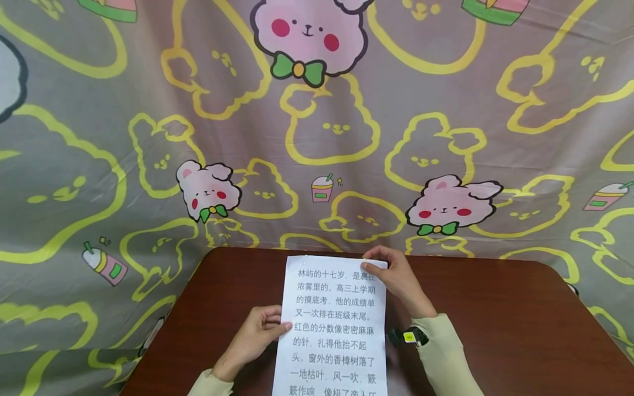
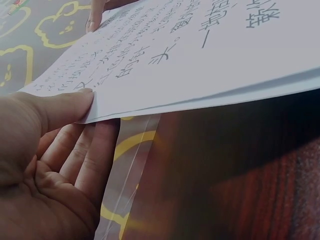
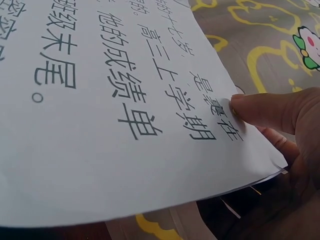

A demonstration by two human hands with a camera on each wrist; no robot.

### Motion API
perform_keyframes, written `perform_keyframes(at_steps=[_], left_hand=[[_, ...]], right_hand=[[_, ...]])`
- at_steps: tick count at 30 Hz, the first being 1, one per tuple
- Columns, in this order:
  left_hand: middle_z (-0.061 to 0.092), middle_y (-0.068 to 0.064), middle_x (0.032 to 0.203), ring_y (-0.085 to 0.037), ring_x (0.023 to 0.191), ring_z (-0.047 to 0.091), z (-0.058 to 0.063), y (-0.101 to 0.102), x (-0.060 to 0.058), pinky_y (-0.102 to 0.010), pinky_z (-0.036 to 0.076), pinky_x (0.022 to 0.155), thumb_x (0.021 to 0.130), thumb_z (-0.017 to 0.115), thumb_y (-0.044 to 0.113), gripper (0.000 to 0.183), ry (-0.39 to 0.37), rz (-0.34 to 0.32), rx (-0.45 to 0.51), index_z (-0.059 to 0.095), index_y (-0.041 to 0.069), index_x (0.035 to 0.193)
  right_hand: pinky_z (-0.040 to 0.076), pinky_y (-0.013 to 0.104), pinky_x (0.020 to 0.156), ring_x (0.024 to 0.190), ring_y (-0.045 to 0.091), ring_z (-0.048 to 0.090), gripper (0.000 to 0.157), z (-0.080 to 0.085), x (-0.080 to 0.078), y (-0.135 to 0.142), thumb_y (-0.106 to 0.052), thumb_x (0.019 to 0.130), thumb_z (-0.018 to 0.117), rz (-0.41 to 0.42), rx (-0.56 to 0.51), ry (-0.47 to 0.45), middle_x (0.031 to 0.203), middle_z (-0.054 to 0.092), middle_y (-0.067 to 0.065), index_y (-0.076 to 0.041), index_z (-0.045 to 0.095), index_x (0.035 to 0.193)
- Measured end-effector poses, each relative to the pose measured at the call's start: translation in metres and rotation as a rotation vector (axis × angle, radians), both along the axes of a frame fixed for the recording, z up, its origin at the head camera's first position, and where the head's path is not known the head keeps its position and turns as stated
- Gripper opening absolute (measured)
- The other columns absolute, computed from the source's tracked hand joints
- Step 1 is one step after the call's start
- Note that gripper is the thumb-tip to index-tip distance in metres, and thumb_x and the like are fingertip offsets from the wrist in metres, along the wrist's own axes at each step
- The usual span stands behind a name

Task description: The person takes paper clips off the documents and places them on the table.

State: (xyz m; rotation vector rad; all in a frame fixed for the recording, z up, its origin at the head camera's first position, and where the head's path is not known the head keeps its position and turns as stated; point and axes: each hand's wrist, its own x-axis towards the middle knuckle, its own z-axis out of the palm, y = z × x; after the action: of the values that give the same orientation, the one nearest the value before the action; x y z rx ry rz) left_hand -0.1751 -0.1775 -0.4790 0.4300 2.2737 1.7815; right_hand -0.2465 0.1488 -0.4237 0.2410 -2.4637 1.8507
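The printed paper [image 1: 332, 324], covered in lines of large black Chinese characters, is held up over the desk [image 1: 223, 297], its lower end running out of the head view; along its edge in the left wrist view a second layer shows; the left hand [image 1: 255, 335] pinches its left edge, thumb on the printed face and curled fingers underneath, closed to the paper's thickness; the right hand [image 1: 396, 275] pinches it near the top right corner, thumb on the front and fingers behind, just as narrowly closed; a black strap [image 1: 420, 336] with a yellow patch circles the right wrist; beyond the dark reddish-brown desk hangs a grey-brown curtain [image 1: 337, 181] printed with rabbits and drink cups.
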Motion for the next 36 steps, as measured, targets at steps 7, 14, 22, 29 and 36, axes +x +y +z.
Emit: perform_keyframes(at_steps=[7,14,22,29,36], left_hand=[[0.073,-0.024,0.1,-0.016,0.08,0.074,-0.001,0.0,0.0,-0.026,0.059,0.07,0.09,0.068,0.011,0.031,-0.003,0.005,-0.016,0.064,-0.005,0.115],[0.072,-0.025,0.1,-0.015,0.079,0.074,0.0,0.0,0.0,-0.025,0.059,0.07,0.09,0.067,0.01,0.031,0.0,0.002,-0.006,0.064,-0.006,0.116],[0.073,-0.024,0.101,-0.016,0.08,0.074,-0.002,-0.002,-0.001,-0.027,0.059,0.071,0.091,0.067,0.011,0.031,-0.001,-0.011,-0.001,0.064,-0.005,0.117],[0.073,-0.021,0.1,-0.017,0.08,0.074,-0.004,-0.002,-0.003,-0.026,0.059,0.071,0.09,0.068,0.013,0.03,-0.01,-0.005,-0.013,0.065,-0.002,0.116],[0.072,-0.024,0.102,-0.018,0.081,0.074,-0.002,-0.001,-0.001,-0.027,0.059,0.071,0.091,0.067,0.011,0.032,-0.003,-0.004,0.001,0.063,-0.005,0.118]], right_hand=[[0.057,0.029,0.065,0.075,0.025,0.066,0.022,0.001,0.002,0.0,-0.019,0.085,0.075,0.005,-0.003,0.0,0.101,0.065,0.016,-0.007,0.067,0.1],[0.055,0.028,0.066,0.083,0.027,0.063,0.018,0.001,0.001,0.001,-0.018,0.085,0.074,-0.016,0.0,0.01,0.1,0.065,0.014,-0.008,0.068,0.099],[0.055,0.028,0.067,0.085,0.025,0.062,0.02,0.003,0.001,0.004,-0.019,0.085,0.074,-0.024,0.002,0.018,0.097,0.065,0.014,-0.007,0.068,0.1],[0.05,0.028,0.071,0.086,0.024,0.058,0.02,0.004,0.001,0.007,-0.02,0.086,0.074,-0.047,0.038,0.042,0.095,0.065,0.012,-0.007,0.068,0.101],[0.048,0.028,0.075,0.088,0.024,0.057,0.02,0.003,-0.001,0.012,-0.018,0.087,0.073,-0.056,0.011,0.054,0.095,0.063,0.013,-0.006,0.068,0.102]])
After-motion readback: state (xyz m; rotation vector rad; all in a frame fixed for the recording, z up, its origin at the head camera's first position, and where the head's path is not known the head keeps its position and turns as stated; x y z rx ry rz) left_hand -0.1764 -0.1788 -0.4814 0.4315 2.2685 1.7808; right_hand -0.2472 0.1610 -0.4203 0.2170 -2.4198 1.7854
